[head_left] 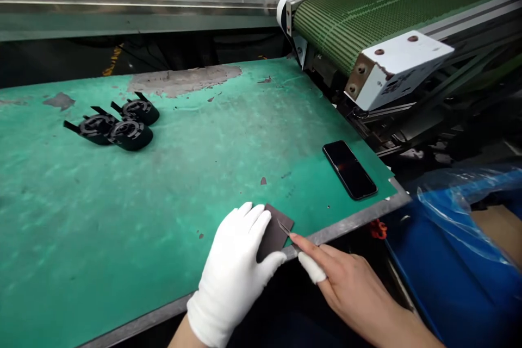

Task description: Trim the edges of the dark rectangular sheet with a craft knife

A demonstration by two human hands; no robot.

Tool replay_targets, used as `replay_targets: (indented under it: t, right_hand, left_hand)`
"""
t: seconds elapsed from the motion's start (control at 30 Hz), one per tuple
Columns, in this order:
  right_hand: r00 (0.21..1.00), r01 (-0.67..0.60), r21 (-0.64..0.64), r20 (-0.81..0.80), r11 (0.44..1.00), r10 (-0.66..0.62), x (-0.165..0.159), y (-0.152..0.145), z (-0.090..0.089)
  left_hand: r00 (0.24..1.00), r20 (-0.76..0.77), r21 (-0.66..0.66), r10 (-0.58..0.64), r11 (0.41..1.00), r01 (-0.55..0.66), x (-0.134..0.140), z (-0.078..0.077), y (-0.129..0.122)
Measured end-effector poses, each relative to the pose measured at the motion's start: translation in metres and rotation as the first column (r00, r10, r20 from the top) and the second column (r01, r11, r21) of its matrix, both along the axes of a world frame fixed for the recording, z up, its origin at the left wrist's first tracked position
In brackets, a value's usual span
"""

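Pressing flat on a small dark square pad [272, 232], the left hand [234, 274], in a white glove, lies with its fingers spread over the pad's left half and its thumb along the lower side, right at the near edge of the green worktop [204, 147]. The right hand [346, 283] is bare apart from a white cot on the thumb; its forefinger and thumb are pinched together on a thin metal blade [284, 227], whose tip rests on the pad's right part. Both hands sit just beside each other, meeting at the pad, which lies near the worktop's near right corner. A black phone [349, 169] lies face up close to the right edge, well apart from the pad. Three black round parts [116, 122] with tabs cluster together toward the far left of the worktop. Beyond the right edge runs a green conveyor belt [367, 11] ending in a white block [397, 68], and a blue plastic-lined bin [452, 250] stands below the near right corner.
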State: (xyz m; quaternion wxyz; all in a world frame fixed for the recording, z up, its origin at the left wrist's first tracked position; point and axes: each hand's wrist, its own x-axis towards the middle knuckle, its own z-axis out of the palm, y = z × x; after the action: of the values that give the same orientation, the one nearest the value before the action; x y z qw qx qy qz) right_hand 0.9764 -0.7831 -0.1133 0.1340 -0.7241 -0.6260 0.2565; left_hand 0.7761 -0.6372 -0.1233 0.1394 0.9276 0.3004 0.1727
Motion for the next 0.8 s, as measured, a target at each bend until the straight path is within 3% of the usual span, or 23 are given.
replay_targets:
  t: [0.1, 0.17, 0.33, 0.4, 0.5, 0.6, 0.67, 0.73, 0.8]
  right_hand:
    - [1.0, -0.031, -0.022, 0.0, 0.999, 0.031, 0.004, 0.002, 0.001]
    - [0.996, -0.029, -0.011, -0.083, 1.0, 0.028, 0.004, 0.0, 0.0]
    - [0.931, 0.098, -0.081, -0.344, 0.992, -0.12, -0.001, -0.01, -0.006]
    - [0.854, 0.128, -0.152, -0.486, 0.98, -0.187, -0.004, -0.013, -0.005]
    - [0.644, 0.16, -0.286, -0.695, 0.945, -0.32, -0.009, -0.014, 0.0]
    - [0.451, 0.159, -0.396, -0.785, 0.904, -0.424, -0.013, -0.012, 0.006]
    - [0.393, 0.172, -0.426, -0.797, 0.888, -0.458, -0.013, -0.011, 0.007]
    - [0.436, 0.186, -0.405, -0.782, 0.895, -0.445, -0.012, -0.009, 0.008]
    - [0.6, 0.191, -0.307, -0.715, 0.932, -0.358, -0.007, -0.005, 0.008]
  left_hand:
    - [1.0, 0.021, 0.001, 0.0, 1.0, 0.0, -0.002, -0.001, 0.0]
    - [1.0, 0.029, 0.001, 0.002, 1.0, -0.002, -0.003, 0.0, 0.0]
    - [1.0, 0.031, -0.011, 0.004, 1.0, -0.004, -0.003, 0.001, 0.0]
    - [0.999, 0.034, -0.018, 0.007, 1.0, -0.007, -0.002, 0.001, 0.0]
    - [0.999, 0.033, -0.02, 0.009, 1.0, -0.009, -0.001, 0.001, 0.001]
    - [0.999, 0.032, -0.017, 0.005, 1.0, -0.005, -0.001, 0.001, 0.0]
    - [1.0, 0.026, -0.018, 0.002, 1.0, -0.002, -0.002, 0.0, 0.0]
    - [1.0, 0.021, -0.019, 0.001, 1.0, -0.001, -0.002, 0.0, 0.0]
    - [1.0, 0.015, -0.022, 0.001, 1.0, 0.0, -0.002, 0.0, 0.0]
